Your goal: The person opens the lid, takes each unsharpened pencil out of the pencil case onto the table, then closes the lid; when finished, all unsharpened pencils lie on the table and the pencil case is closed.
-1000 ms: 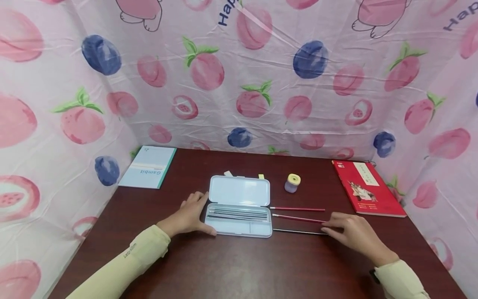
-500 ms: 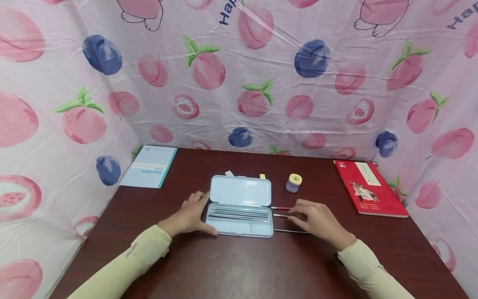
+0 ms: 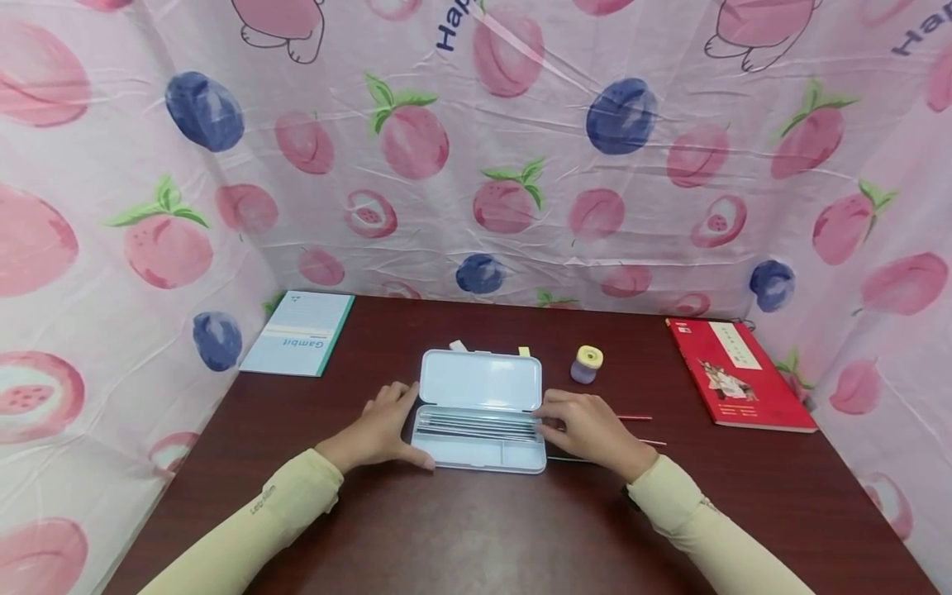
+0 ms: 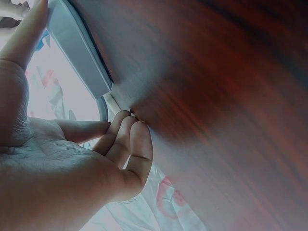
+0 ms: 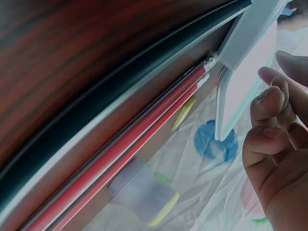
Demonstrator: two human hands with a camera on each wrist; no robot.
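Observation:
A light blue pencil case [image 3: 479,388] lies open in the middle of the dark wooden table [image 3: 476,529], with several thin dark pens in its tray. My left hand [image 3: 381,430] rests against the case's left end, thumb along the front corner; the left wrist view shows its fingertips [image 4: 127,132] on the table beside the case [image 4: 77,43]. My right hand [image 3: 580,426] touches the case's right end and holds nothing. Its fingers [image 5: 274,120] are loosely curled by the lid [image 5: 245,77]. Two red pens [image 3: 638,418] [image 5: 120,156] and a black pen [image 3: 568,459] lie on the table under and beside it.
A teal notebook [image 3: 297,333] lies at the back left and a red book [image 3: 736,373] at the back right. A small purple jar with a yellow lid [image 3: 586,364] stands behind the pens. Small paper slips [image 3: 455,345] lie behind the case. Fruit-print fabric walls surround the table.
My right hand has slid left along the loose pens, from their right ends to the case's right end. The pens stay on the table. The left hand has not moved.

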